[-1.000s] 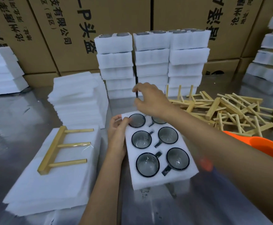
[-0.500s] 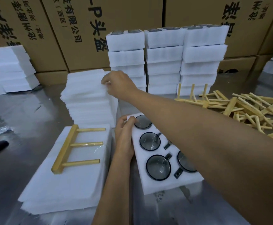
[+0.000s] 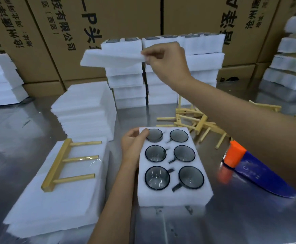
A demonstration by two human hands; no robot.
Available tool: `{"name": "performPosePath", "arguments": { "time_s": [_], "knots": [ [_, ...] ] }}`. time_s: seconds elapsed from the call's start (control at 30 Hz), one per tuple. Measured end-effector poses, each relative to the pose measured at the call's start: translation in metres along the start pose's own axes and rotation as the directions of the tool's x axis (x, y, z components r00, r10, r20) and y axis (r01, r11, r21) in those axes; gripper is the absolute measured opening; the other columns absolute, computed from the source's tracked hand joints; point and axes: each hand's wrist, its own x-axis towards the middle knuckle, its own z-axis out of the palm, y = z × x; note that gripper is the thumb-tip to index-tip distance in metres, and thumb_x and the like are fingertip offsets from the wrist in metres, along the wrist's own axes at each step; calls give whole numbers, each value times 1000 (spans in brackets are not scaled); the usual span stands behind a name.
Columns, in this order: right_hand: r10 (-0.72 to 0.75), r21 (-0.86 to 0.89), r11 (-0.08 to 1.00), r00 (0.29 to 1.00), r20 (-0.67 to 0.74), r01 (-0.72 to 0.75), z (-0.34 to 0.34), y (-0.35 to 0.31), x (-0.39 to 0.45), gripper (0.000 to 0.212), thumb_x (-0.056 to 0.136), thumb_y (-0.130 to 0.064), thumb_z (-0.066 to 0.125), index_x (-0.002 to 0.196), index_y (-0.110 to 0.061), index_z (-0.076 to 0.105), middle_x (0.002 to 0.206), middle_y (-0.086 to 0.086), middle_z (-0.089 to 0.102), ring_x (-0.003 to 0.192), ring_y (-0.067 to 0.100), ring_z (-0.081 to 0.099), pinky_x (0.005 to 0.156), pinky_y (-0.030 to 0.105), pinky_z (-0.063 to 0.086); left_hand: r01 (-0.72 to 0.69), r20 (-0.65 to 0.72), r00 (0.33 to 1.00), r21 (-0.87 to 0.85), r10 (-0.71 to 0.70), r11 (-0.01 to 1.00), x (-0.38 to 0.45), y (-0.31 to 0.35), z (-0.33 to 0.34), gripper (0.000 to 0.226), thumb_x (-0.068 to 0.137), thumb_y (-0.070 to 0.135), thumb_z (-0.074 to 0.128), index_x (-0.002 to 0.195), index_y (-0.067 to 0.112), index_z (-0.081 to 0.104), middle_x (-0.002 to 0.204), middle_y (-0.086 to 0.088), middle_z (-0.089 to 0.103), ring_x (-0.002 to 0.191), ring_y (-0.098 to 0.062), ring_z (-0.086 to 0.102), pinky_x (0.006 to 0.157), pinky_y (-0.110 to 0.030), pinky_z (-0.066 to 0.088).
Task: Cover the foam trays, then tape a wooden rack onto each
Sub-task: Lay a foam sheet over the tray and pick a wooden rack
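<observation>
An uncovered white foam tray [image 3: 171, 196] with several glass cups in its holes lies in front of me on the metal table. My left hand [image 3: 134, 145] grips its far left corner. Above and behind it, my right hand [image 3: 166, 62] pinches the edge of a thin white foam sheet [image 3: 112, 59] and holds it in the air. To the left lies a covered tray [image 3: 55, 196] with a wooden rack [image 3: 67, 162] taped on top. A stack of foam sheets [image 3: 85, 110] stands behind that tray.
Loose wooden racks [image 3: 196, 122] are piled at the right, partly behind my right arm. An orange and blue tape dispenser [image 3: 245, 168] lies right of the tray. Stacks of filled foam trays [image 3: 161, 71] stand behind, before cardboard boxes [image 3: 108, 18]. More foam stacks sit far left and right.
My right hand reached from the tray to the sheet stack on the left, took one foam sheet and lifted it up to the right. My left hand stayed on the tray corner.
</observation>
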Motion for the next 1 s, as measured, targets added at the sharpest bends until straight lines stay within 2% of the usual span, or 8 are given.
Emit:
{"name": "performPosePath", "arguments": {
  "time_s": [0.23, 0.4, 0.5, 0.57, 0.7, 0.8, 0.87, 1.0],
  "knots": [
    [-212, -243, 942, 973, 96, 230, -77, 12, -82, 18, 91, -8, 65, 105, -9, 77, 103, -1, 75, 95, 10, 69, 88, 29, 54, -29, 30, 999, 74, 27, 997, 20, -6, 18, 8, 82, 13, 73, 78, 21, 72, 67, 14, 72, 60, 1, 64, 53, -12, 47],
    [-271, -418, 818, 905, 327, 396, -107, 35, -174, 24, 85, 1, 70, 106, -11, 74, 104, 1, 73, 93, 19, 70, 72, 40, 58, 49, -55, 998, 148, -41, 988, 35, -15, 16, 41, 100, 9, 55, 67, 25, 40, 67, 10, 41, 87, -16, 42, 73, -22, 32],
    [-290, -496, 696, 835, 467, 519, -114, 39, -210, 35, 75, 4, 78, 108, -7, 74, 103, 6, 74, 91, 22, 69, 76, 34, 58, 38, -17, 999, 140, -36, 989, 36, -17, 12, 38, 97, 1, 53, 64, 13, 40, 65, 0, 40, 76, -21, 39, 57, -20, 36],
    [-277, -502, 666, 808, 520, 551, -115, 37, -222, 35, 73, 2, 79, 107, -5, 74, 101, 8, 75, 88, 22, 71, 74, 33, 58, -38, 6, 999, 122, 37, 992, 31, -13, 11, 29, 97, 11, 52, 67, 12, 50, 62, 1, 52, 62, -17, 45, 50, -20, 37],
    [-125, -475, 736, 786, 606, 483, -120, 32, -225, 15, 87, -17, 60, 93, -15, 74, 87, -2, 69, 74, 14, 65, 61, 31, 56, 91, 65, 995, -211, -79, 973, 27, -10, 4, 33, 100, 38, 51, 84, 15, 68, 69, 3, 70, 66, -14, 62, 62, -27, 48],
    [-60, -534, 714, 799, 598, 453, -118, 26, -205, 24, 86, -32, 49, 82, -22, 70, 75, -9, 65, 67, 10, 59, 54, 30, 48, 46, 135, 990, -31, -42, 998, 25, -13, 1, 19, 92, 30, 65, 104, 17, 72, 92, 2, 72, 83, -16, 66, 74, -30, 52],
    [-44, -596, 707, 865, 500, 381, -109, 26, -180, 26, 84, -38, 47, 82, -27, 70, 76, -12, 65, 69, 10, 60, 53, 28, 47, 22, 152, 988, 48, -29, 999, 26, -14, 0, 29, 91, 25, 68, 120, 22, 69, 107, 4, 73, 94, -12, 69, 84, -28, 55],
    [131, -595, 796, 930, 343, 108, -88, 61, -124, 19, 92, -30, 52, 92, -24, 70, 93, -13, 65, 86, 14, 61, 64, 29, 46, 3, 252, 968, 49, -15, 999, 26, -16, -3, 31, 86, 29, 74, 117, 30, 71, 105, 6, 76, 92, -9, 72, 75, -24, 55]
  ]
}}
